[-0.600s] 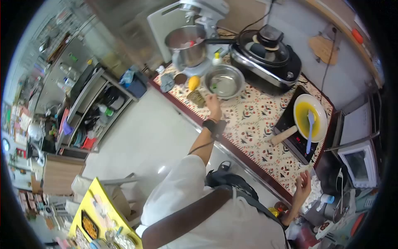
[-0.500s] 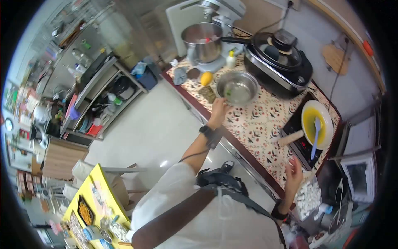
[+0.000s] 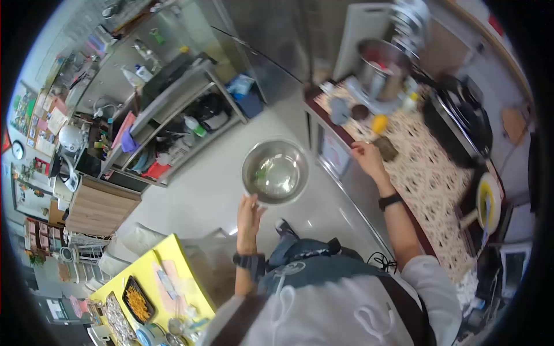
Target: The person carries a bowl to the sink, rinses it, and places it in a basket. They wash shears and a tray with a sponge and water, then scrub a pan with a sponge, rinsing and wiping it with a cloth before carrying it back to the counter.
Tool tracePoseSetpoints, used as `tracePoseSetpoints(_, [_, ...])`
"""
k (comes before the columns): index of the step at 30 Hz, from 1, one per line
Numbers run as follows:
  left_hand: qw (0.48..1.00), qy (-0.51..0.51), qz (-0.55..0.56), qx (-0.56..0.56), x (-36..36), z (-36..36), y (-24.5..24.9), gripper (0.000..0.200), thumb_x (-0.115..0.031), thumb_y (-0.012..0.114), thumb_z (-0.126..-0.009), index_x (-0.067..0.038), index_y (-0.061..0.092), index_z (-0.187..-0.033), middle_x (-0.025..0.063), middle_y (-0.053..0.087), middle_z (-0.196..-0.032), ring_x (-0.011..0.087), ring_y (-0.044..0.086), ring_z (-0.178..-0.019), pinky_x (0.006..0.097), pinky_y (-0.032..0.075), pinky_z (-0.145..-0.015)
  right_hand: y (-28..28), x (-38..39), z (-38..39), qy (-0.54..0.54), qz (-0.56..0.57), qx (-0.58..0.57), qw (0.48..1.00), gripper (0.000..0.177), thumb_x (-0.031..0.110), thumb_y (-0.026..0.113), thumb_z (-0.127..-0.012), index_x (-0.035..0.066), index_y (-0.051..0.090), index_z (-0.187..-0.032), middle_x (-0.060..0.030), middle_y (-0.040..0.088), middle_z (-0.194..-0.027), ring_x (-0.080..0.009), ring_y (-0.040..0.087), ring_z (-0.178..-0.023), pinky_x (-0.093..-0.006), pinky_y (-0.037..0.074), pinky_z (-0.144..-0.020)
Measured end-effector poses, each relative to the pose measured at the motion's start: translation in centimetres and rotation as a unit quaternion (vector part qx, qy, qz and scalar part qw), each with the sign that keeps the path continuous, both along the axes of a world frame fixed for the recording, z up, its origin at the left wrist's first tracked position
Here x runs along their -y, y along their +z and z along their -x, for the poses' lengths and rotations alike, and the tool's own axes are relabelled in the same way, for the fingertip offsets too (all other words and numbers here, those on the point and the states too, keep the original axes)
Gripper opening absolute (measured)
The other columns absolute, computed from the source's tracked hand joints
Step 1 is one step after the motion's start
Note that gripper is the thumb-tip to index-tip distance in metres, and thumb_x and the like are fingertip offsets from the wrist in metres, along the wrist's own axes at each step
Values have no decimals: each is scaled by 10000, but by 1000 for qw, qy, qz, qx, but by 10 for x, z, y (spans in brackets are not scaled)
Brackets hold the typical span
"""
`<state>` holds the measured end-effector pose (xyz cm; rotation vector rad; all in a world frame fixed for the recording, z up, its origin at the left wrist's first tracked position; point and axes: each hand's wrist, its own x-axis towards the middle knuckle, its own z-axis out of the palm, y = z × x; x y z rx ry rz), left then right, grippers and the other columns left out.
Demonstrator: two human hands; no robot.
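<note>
My left hand [image 3: 249,218] grips the near rim of a stainless steel bowl [image 3: 296,173], held out over the floor away from the counter. A little green matter lies inside the shiny bowl. My right hand [image 3: 369,160] is over the counter's front edge, its fingers loosely bent and holding nothing that I can see. Just beside it lies a dark brownish-green pad or cloth [image 3: 386,149]. A yellow lemon-like item [image 3: 379,123], a small brown round thing [image 3: 360,112] and a grey-blue cloth [image 3: 340,111] are close by on the patterned tablecloth [image 3: 424,173].
A stand mixer [image 3: 375,78] with a steel bowl stands at the counter's far end. Along the wall are a black electric cooker [image 3: 456,124] and a white pan [image 3: 489,202] of yellow liquid. Metal shelving [image 3: 199,132] stands ahead, a yellow table [image 3: 173,254] at lower left.
The steel bowl has left the counter and moved left over the floor in my left hand. My right hand has moved from beside the pan to the pad. My view has turned left.
</note>
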<state>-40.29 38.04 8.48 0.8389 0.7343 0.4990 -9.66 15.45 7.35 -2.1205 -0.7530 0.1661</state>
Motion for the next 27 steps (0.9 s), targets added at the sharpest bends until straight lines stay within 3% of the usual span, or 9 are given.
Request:
tracePoseSetpoints(3, [992, 120, 29, 1, -67, 58, -8, 159, -95, 521, -833, -86, 510, -991, 21, 533, -933, 168, 551, -893, 358, 498, -742, -63, -112, -79, -70, 80, 182, 978, 381, 241, 645, -741, -30, 586, -1002, -218, 613, -931, -350, 590, -872, -398, 461, -765])
tracePoseSetpoints(4, [987, 157, 31, -6, -89, 74, 0, 184, -91, 519, -832, -85, 513, -1016, 24, 537, -939, 172, 551, -907, 364, 495, -756, -62, -139, -93, -93, 91, 136, 982, 420, 293, 647, -735, -48, 580, -971, -248, 597, -941, -402, 555, -916, -439, 436, -809])
tracePoseSetpoints(6, [977, 207, 44, -14, -128, 101, 2, 204, -88, 517, -831, -82, 515, -1035, 30, 543, -954, 176, 553, -905, 368, 489, -777, -93, -167, -126, -99, 170, 190, 962, 447, 317, 709, -667, -48, 564, -882, -255, 597, -861, -422, 573, -827, -443, 462, -748])
tracePoseSetpoints(9, [968, 247, 38, -33, -187, 135, 5, 220, -83, 514, -828, -76, 512, -1048, 43, 547, -976, 187, 555, -906, 373, 484, -803, -104, -177, -142, -103, 288, 168, 937, 245, 68, 622, -659, -33, 581, -878, -240, 597, -880, -393, 580, -835, -446, 470, -741])
tracePoseSetpoints(12, [960, 275, 43, -29, -236, 136, -4, 205, -82, 512, -827, -71, 508, -1032, 50, 545, -982, 197, 555, -904, 379, 482, -816, -100, -172, -166, -151, 205, 232, 939, 232, 79, 611, -693, -2, 580, -908, -202, 602, -870, -393, 574, -835, -439, 461, -736])
tracePoseSetpoints(15, [951, 301, 64, -21, -290, 120, -19, 179, -80, 515, -825, -67, 504, -1003, 55, 545, -983, 210, 553, -912, 388, 481, -823, 26, -218, -100, -153, 108, 324, 927, 213, 65, 604, -720, 4, 557, -919, -148, 588, -849, -317, 575, -794, -371, 451, -712])
tracePoseSetpoints(18, [950, 303, 79, -2, -358, 90, -52, 165, -80, 524, -819, -67, 502, -982, 55, 537, -982, 222, 547, -924, 400, 480, -828, 83, -299, -52, -180, -21, 161, 970, 185, 44, 598, -735, 12, 542, -908, -75, 547, -815, -198, 538, -739, -294, 427, -684])
tracePoseSetpoints(25, [949, 312, 37, 30, -514, 13, -19, 253, -104, 538, -815, -81, 502, -1064, 62, 519, -1063, 232, 529, -961, 419, 474, -838, 72, -606, -110, 150, -176, -128, 964, 123, 93, 638, -781, 17, 558, -837, 27, 519, -737, -68, 467, -692, -209, 382, -628])
tracePoseSetpoints(27, [947, 316, 22, 49, -551, -4, 8, 303, -107, 528, -820, -81, 492, -1120, 68, 516, -1101, 227, 522, -981, 416, 467, -846, 94, -698, -125, 190, -207, -1, 960, 98, 95, 639, -784, 28, 568, -787, 39, 516, -713, -62, 470, -684, -201, 379, -640])
